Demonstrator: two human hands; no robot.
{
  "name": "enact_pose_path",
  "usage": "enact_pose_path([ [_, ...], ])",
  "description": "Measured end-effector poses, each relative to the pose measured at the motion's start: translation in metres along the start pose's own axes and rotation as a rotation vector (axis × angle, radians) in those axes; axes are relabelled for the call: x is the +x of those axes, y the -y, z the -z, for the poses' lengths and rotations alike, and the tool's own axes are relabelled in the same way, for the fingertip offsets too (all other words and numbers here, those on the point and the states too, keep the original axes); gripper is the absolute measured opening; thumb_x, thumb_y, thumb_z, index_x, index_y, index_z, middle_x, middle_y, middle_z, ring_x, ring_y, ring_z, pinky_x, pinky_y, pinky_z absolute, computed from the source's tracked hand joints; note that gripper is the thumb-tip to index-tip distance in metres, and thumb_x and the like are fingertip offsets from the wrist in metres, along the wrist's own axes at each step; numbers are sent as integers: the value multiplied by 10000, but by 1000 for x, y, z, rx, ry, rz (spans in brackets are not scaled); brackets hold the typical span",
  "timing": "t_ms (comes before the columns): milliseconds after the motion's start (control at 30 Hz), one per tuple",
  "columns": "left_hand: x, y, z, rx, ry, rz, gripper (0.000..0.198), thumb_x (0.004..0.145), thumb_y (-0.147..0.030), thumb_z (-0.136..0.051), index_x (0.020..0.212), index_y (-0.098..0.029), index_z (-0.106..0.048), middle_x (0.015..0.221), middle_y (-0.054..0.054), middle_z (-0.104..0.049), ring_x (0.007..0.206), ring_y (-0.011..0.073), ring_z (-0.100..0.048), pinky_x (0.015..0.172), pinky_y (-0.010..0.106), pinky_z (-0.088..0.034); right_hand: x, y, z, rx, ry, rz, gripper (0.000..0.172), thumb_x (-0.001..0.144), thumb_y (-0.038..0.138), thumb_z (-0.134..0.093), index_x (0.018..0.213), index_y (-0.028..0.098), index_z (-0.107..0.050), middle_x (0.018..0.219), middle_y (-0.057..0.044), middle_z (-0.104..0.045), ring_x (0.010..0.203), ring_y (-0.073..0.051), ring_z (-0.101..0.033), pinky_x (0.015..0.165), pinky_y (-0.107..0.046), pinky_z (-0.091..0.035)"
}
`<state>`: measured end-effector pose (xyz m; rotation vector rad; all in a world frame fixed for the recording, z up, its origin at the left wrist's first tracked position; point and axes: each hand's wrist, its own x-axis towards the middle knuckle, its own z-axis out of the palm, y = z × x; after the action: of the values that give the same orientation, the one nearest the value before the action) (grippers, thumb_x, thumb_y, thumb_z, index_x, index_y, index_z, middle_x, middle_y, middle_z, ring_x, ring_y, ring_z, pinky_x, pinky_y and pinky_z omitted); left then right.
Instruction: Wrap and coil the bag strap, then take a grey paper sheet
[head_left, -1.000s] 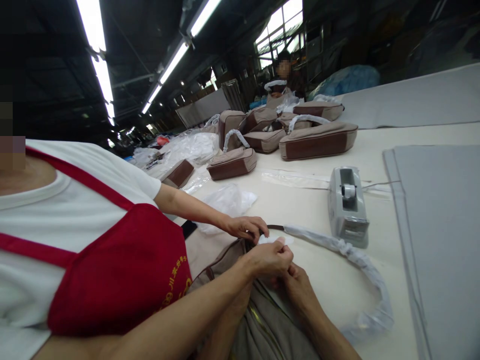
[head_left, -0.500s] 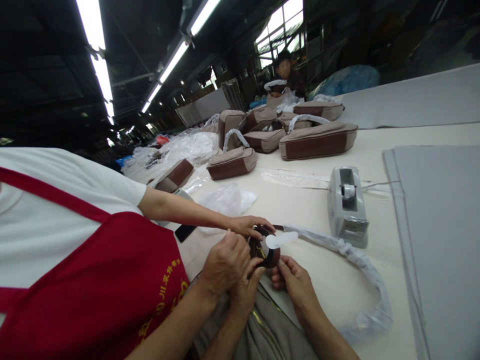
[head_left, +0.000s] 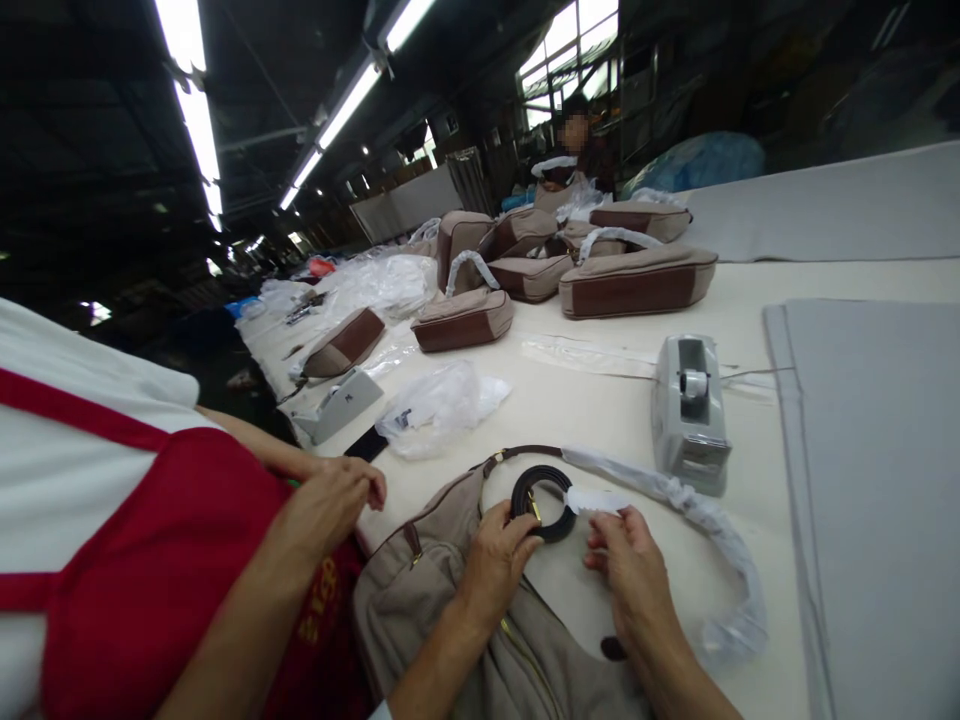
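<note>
My left hand (head_left: pixel 496 555) pinches the lower left edge of a dark coiled strap (head_left: pixel 519 502) with a gold-coloured buckle inside the ring. A white strip (head_left: pixel 592 500) sticks out from the coil's right side. My right hand (head_left: pixel 630 560) is closed at the free end of this strip, its thumb and fingers bent. Under my hands lies a taupe fabric bag (head_left: pixel 442 575) with gold zips. The bag's brown handle (head_left: pixel 532 451) runs on into a long stretch wrapped in clear plastic (head_left: pixel 720 525), curving to the right.
A co-worker in a red apron (head_left: pixel 142 560) stands at the left, hands (head_left: pixel 334 505) close together. A grey tape dispenser (head_left: pixel 690 420) stands right, another (head_left: pixel 341 405) left. Crumpled plastic (head_left: pixel 442 410) and several taupe-brown bags (head_left: pixel 637 285) lie beyond. Grey sheets (head_left: pixel 877 480) cover the right.
The co-worker's hands have drawn back left from the coil. The coil now lies flatter, and the white strip points right, with my right hand at its end. More of the bag shows.
</note>
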<state>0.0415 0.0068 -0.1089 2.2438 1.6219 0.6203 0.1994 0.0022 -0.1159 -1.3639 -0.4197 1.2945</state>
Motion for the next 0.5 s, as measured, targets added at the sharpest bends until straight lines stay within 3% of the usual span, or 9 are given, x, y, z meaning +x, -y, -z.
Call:
enact_pose_path([
  [100,5,-4,3,40,41,11,224,809,-162,-626,1025,-205,-665,1007,89,-595,947,225,-589,839,375,-513,0,13,11,-200,-118,200,553,776,456,-542,1249,191,-432,789,17,-524,627,-146,-518,521,-262,-474],
  [167,7,-6,5,48,59,17,229,802,-166,-634,1024,-215,-663,1000,82,-594,941,224,-592,837,383,-518,1,19,15,-430,-109,452,485,837,426,-483,1255,182,-458,851,-20,-558,682,-167,-548,624,-320,-504],
  [300,9,-7,10,67,96,5,388,799,-186,-641,1181,-210,-580,1081,97,-600,1016,242,-587,878,423,-516,11,26,10,-883,289,1032,272,873,243,-450,1092,181,-598,1061,-106,-593,990,-251,-542,863,-442,-461],
  [400,10,-4,14,29,121,-17,633,783,-212,-667,1356,-206,-397,1212,111,-578,1111,244,-558,948,436,-486,21,29,8,-1044,457,1157,265,865,175,-452,1075,168,-614,1124,-133,-586,1055,-279,-521,885,-477,-452],
  [500,11,-1,17,-17,140,-15,725,767,-221,-685,1392,-177,-320,1308,137,-528,1180,251,-522,1003,441,-448,22,34,20,-1040,405,1158,249,896,205,-444,1086,154,-596,1111,-136,-584,1039,-258,-537,879,-443,-475],
])
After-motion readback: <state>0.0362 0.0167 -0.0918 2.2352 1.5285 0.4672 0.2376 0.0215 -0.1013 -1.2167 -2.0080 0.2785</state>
